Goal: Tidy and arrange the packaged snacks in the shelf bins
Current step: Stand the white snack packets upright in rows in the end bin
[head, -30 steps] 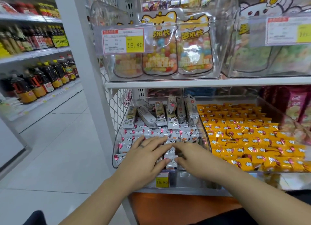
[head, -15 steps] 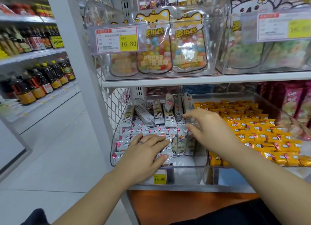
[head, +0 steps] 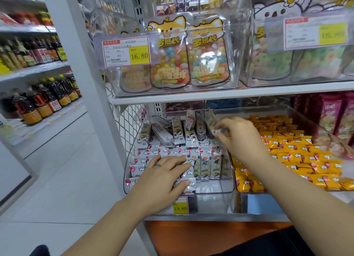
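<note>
A clear plastic bin [head: 228,190] on the lower shelf holds several small grey and white snack packets [head: 168,152]. My left hand [head: 164,176] lies flat, fingers spread, pressing on the white packets at the bin's front left. My right hand [head: 235,135] reaches to the back right of the bin and pinches a small grey packet [head: 213,128] among the upright packets there. A row of packets with cartoon figures [head: 207,165] stands between my two hands.
A second clear bin [head: 254,200] to the right is full of orange snack packets [head: 298,156]. Above, clear bins hold bags of coloured candy [head: 172,56]. A yellow price tag [head: 180,208] hangs on the bin's front. An aisle with bottles [head: 38,102] lies to the left.
My right hand rose from the front of the bin, beside my left hand, to its back right and took hold of a grey packet. My left hand stayed on the front packets.
</note>
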### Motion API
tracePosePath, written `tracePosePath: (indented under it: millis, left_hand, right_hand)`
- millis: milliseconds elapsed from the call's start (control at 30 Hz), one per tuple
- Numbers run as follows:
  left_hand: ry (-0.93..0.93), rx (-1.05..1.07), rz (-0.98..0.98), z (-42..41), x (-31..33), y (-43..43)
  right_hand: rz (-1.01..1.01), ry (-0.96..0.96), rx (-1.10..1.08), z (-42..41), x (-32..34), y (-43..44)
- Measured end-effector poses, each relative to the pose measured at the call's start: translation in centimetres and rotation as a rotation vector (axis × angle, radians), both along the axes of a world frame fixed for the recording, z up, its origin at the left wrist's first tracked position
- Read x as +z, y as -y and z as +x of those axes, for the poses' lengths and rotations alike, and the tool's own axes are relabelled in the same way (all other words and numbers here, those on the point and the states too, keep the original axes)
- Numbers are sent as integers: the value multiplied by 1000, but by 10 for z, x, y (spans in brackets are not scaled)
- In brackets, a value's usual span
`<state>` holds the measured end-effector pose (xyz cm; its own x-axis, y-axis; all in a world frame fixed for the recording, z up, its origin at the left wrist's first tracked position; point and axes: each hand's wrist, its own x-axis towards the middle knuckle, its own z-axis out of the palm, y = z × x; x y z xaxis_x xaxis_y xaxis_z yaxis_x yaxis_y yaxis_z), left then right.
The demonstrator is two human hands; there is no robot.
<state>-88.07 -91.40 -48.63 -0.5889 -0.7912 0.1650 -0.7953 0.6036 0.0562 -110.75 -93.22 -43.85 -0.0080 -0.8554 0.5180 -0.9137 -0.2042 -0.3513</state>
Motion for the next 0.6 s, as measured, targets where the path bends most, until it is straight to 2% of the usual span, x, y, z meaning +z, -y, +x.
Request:
tracePosePath:
  millis: [133,233,300,467,600]
  left_hand:
    - [-19,0,4,0,1,-1]
    - [-8,-1,-5,1,1,0]
    - [-16,-2,-1,1,1,-1]
    - [-26,-13,-14,2,2,0]
    - [-40,-25,-63,2,3,0]
  right_hand:
    - [-41,262,-17,-10,7,-8]
    - [14,520,89,-3,11,-23]
    - [87,594,170,5,9,-30]
    - [291,590,316,14,5,-36]
    - [401,303,423,24,3,-44]
